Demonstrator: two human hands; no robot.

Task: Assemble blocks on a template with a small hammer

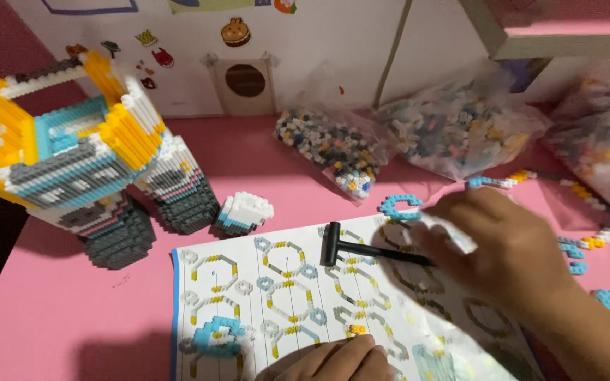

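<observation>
Our right hand (503, 247) grips the small black plastic hammer (361, 248) by its handle over the white printed pattern sheet (305, 296). Our left hand (340, 361), at the pink surface's (72, 310) near edge, presses flat on the sheet, holding nothing, beside a blue brick ring (217, 335).

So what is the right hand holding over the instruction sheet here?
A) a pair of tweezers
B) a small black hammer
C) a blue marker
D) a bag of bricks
B: the right hand grips the handle of a small black hammer, whose head hangs over the printed instruction sheet on the pink table.
</observation>
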